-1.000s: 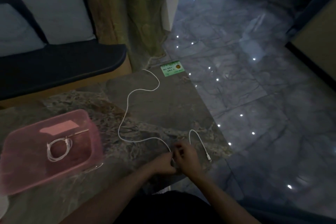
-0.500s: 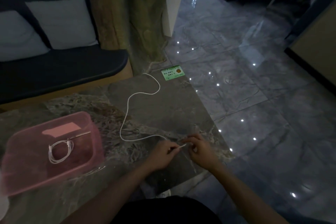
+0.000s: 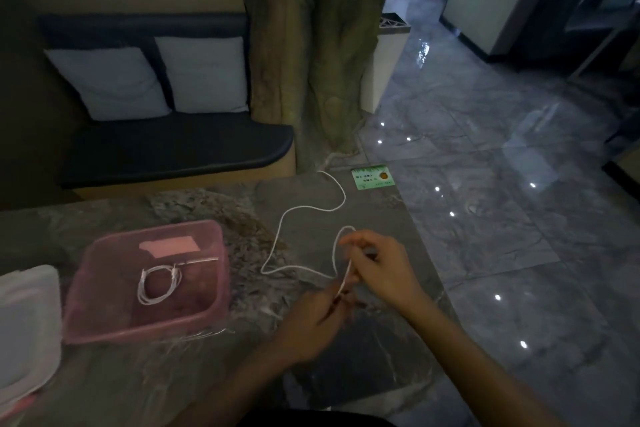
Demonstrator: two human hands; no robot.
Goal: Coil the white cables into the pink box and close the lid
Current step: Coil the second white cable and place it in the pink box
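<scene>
the person is sitting at a stone table (image 3: 207, 374), and both hands are working the near end of a loose white cable (image 3: 304, 207). the left hand (image 3: 311, 322) is pinching the cable's end between thumb and fingertips, just in front of the body. the right hand (image 3: 377, 267) is closed lightly on the same cable a little farther along, lifting it so a small loop is standing up above the knuckles.

what matters for the coming turn is where the slack is lying — from the two hands the cable is running away and to the left in one bend, then swinging back right toward the far edge, ending near a green card (image 3: 372, 178). so its long run is stretching away from the person, and the right hand is the nearer one to draw it in.

the pink box (image 3: 221, 274) is sitting open, left of the hands and near the left hand, with one coiled cable (image 3: 157, 284) already lying inside. a pale lid (image 3: 24, 322) is resting just beside the box on its left, not yet on — my guess is that the first loop of this second coil is only beginning.
</scene>
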